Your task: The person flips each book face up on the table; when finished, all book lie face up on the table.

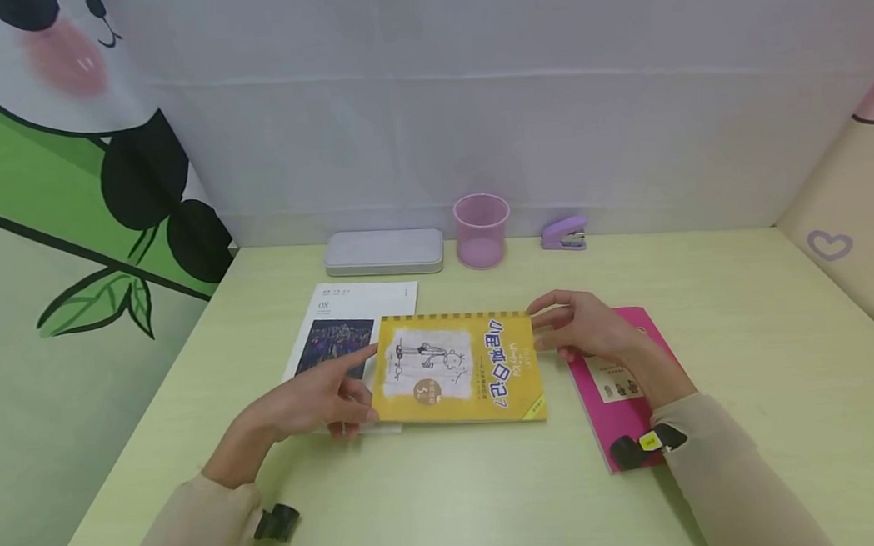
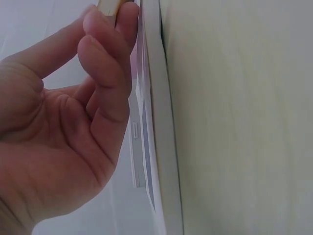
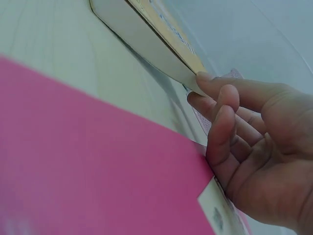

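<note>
A yellow book [image 1: 453,410] with a cartoon drawing lies sideways between my hands, its drawing turned on its side. My left hand [image 1: 317,401] pinches its left edge; in the left wrist view just a corner of the book [image 2: 108,7] shows at the fingertips. On the opposite edge, near the far corner, my right hand [image 1: 586,326] pinches the book, with fingertips above and below in the right wrist view. Partly under the yellow book and left hand is a white book [image 1: 367,298] with a dark picture. A pink book [image 1: 617,416] lies beneath the right hand and wrist.
Along the back of the pale table [image 1: 772,353] stand a grey flat case [image 1: 385,249], a pink cup [image 1: 482,233] and a purple stapler [image 1: 564,233]. A white cloth wall [image 1: 429,140] rises behind them. Printed panels flank the table.
</note>
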`<move>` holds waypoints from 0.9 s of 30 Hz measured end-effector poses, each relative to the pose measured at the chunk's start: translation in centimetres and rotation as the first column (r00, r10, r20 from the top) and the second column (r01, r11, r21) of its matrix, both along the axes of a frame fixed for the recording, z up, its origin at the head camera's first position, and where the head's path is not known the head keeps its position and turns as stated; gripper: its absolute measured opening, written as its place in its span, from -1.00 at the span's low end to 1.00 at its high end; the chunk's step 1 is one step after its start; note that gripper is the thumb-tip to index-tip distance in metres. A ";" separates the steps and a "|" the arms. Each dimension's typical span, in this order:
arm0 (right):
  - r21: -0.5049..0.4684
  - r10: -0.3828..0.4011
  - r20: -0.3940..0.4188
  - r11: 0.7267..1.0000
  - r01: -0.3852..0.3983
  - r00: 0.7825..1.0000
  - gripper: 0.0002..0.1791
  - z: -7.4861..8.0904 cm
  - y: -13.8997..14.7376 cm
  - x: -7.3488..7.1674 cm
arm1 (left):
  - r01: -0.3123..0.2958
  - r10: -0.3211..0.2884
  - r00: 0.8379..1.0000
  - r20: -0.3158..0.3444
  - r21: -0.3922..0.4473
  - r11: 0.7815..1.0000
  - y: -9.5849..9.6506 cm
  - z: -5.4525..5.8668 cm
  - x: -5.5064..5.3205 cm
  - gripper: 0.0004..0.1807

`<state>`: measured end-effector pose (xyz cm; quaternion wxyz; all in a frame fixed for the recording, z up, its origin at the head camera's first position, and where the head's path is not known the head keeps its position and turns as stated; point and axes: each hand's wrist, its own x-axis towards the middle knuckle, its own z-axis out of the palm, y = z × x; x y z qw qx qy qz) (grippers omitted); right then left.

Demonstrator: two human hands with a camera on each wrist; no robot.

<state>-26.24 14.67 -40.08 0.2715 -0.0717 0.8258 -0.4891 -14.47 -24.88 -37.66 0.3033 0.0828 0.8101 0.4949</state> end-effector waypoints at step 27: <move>0.087 0.073 -0.104 0.994 -0.064 0.992 -0.43 -0.5 -0.4 0.0 | -0.023 0.028 0.998 0.054 -0.096 0.995 0.5 0.0 0.1 0.11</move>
